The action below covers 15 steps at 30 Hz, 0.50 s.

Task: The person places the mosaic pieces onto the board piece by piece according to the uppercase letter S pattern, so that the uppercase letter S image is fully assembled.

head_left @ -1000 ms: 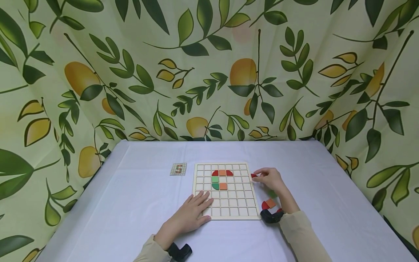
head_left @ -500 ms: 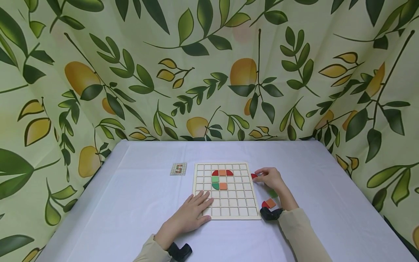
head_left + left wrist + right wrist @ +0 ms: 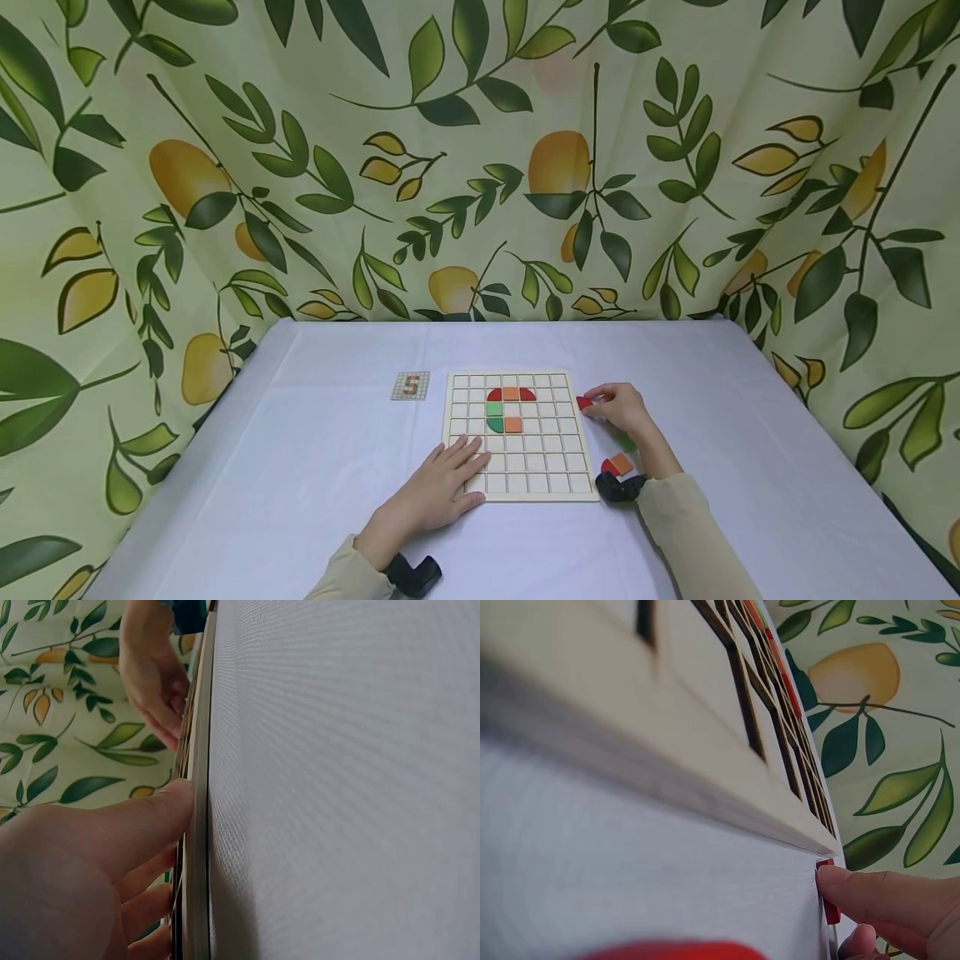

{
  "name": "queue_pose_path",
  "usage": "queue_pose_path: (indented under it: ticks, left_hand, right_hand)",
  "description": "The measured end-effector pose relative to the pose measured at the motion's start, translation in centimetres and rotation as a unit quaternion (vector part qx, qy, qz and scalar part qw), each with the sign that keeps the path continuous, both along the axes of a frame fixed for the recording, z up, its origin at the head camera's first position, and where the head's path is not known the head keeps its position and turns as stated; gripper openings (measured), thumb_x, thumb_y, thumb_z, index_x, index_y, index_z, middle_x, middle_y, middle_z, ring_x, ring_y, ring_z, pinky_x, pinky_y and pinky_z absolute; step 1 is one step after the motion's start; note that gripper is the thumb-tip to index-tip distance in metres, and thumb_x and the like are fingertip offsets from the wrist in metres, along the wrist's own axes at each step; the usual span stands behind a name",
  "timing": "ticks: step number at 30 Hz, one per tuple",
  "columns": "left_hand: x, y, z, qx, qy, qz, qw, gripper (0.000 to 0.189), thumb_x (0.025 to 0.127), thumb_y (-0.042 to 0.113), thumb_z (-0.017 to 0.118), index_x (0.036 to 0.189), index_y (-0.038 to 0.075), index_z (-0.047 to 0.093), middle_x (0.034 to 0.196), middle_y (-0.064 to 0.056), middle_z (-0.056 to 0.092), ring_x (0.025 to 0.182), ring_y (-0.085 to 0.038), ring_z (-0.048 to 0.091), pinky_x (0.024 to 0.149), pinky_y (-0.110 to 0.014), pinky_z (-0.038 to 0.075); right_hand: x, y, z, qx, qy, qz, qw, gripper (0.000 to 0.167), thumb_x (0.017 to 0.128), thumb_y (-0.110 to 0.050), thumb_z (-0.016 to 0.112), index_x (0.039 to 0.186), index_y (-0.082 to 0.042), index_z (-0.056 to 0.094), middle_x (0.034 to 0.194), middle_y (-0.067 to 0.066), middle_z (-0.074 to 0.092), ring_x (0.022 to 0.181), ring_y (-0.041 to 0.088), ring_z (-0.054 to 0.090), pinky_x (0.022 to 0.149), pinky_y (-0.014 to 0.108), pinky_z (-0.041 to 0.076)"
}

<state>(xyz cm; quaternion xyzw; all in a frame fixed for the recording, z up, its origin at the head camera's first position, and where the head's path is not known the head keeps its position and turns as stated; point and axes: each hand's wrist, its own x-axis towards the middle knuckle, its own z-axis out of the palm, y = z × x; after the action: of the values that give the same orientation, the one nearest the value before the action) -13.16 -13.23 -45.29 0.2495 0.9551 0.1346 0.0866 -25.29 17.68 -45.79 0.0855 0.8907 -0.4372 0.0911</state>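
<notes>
In the head view, the left hand [image 3: 435, 490] rests, fingers spread, on the board [image 3: 556, 460], near left; the right hand [image 3: 619, 406] pinches a red piece [image 3: 582, 402] beside its far right edge. The left wrist view shows the left hand touching the board; the right one, the red piece just beside it.

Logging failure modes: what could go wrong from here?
The red piece pinched by the right hand could slip. The black right-wrist camera, close to the loose orange piece, might knock it. The left hand, lying on the board, could nudge it out of place.
</notes>
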Motion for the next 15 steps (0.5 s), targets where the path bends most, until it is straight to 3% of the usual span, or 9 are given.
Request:
queue_pose_path:
  ticks: [15]
  left_hand:
    - [-0.02, -0.02, 0.04, 0.001, -0.004, 0.001, 1.0000, 0.058, 0.095, 0.044, 0.053, 0.147, 0.021, 0.041, 0.160, -0.003, 0.032, 0.150, -0.028, 0.026, 0.120, -0.056, 0.026]
  right_hand:
    - [0.16, 0.05, 0.13, 0.004, 0.004, -0.002, 1.0000, 0.031, 0.080, -0.012, 0.076, 0.106, 0.002, 0.070, 0.071, 0.003, 0.047, 0.070, 0.017, 0.042, 0.056, 0.025, 0.033]
